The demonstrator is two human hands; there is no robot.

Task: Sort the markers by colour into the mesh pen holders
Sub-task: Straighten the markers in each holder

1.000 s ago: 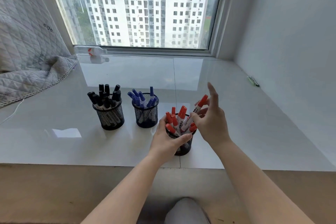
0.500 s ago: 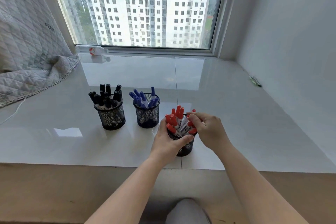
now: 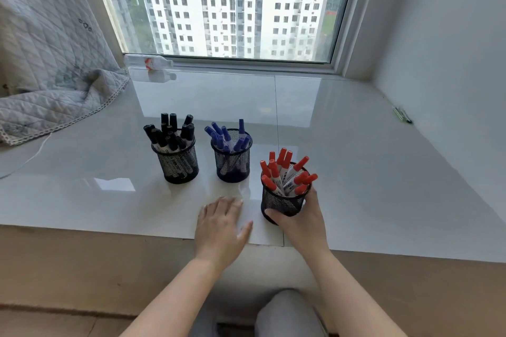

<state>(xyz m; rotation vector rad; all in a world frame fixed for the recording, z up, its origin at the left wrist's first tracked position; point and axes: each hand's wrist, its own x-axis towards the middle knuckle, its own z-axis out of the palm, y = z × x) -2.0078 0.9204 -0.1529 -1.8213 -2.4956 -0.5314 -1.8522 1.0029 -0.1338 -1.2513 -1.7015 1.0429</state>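
Three black mesh pen holders stand on the glossy white ledge (image 3: 356,172). The left holder (image 3: 179,163) is full of black-capped markers (image 3: 169,131). Blue-capped markers (image 3: 228,137) fill the middle holder (image 3: 232,163). Nearest me, the right holder (image 3: 282,204) carries red-capped markers (image 3: 284,169). My right hand (image 3: 304,221) grips this red holder from its near right side, thumb across the front of the mesh. My left hand (image 3: 220,223) rests flat on the ledge to the left of it, fingers straight, holding nothing.
A quilted grey blanket (image 3: 49,63) drapes over the ledge's left end, with a white cord (image 3: 30,156) beside it. A plastic bottle (image 3: 149,61) lies by the window. Small pens (image 3: 402,115) lie at the right wall. My knee (image 3: 287,314) is below the ledge's front edge.
My left hand let go of the red holder and moved left, flat onto the ledge. My right hand dropped from the marker tops and now grips the holder's side.
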